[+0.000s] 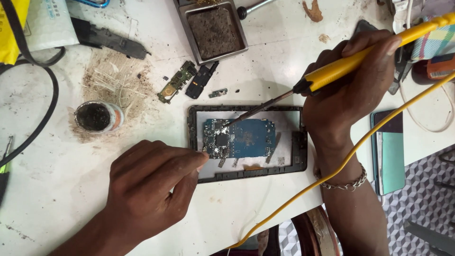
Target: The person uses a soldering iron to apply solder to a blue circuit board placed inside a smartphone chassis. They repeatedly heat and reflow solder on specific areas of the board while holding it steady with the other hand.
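The right hand (pixel 350 90) is clenched around a yellow soldering iron (pixel 360 59), thumb and forefinger pinching the handle near its dark collar; the metal tip runs down and to the left of that grip and touches the upper left part of a blue circuit board (pixel 246 137). The board lies inside a black phone frame (pixel 298 156) on the white, stained counter (pixel 57 180), just below and left of the right grip. The left hand (pixel 151 189) rests on the counter with its fingers curled, and its fingertips (pixel 201 159) press at the board's lower left corner by the frame edge; whether they pinch anything there cannot be told. A yellow cord (pixel 332 173) trails from the iron, crossing under the right wrist, which wears a chain bracelet (pixel 346 182). Beyond the left grip, up and to its left, stands a small round tin (pixel 97 117) with dark contents on a brown, scorched patch. Above the frame lie small loose phone parts (pixel 187 80), and further up a square metal tray (pixel 214 31) holding a brown pad. Right of the right wrist lies a phone (pixel 388 151) with a teal screen, near the counter's edge.
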